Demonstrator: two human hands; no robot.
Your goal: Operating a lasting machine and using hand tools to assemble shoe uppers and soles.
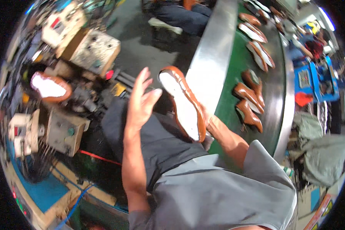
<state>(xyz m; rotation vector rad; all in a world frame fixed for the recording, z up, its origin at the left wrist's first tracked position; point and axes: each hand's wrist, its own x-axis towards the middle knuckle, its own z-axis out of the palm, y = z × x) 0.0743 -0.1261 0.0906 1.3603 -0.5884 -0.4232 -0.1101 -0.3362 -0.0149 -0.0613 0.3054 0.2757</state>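
In front of my lap I hold a glossy brown shoe upper (184, 105), its white underside turned up toward me. My right hand (207, 114) grips it along its right side; most of those fingers are hidden behind it. My left hand (141, 100) is raised just left of the shoe, apart from it, with its fingers spread and nothing in them. Another brown shoe (51, 87), white underside showing, sits on the machine at the left.
On my right runs a conveyor with a green belt (225, 92) and metal edges, carrying several brown shoes (249, 96). Machine control boxes (95, 50) stand at the left. A seated person's legs (180, 17) show beyond, and blue bins (314, 82) lie past the conveyor.
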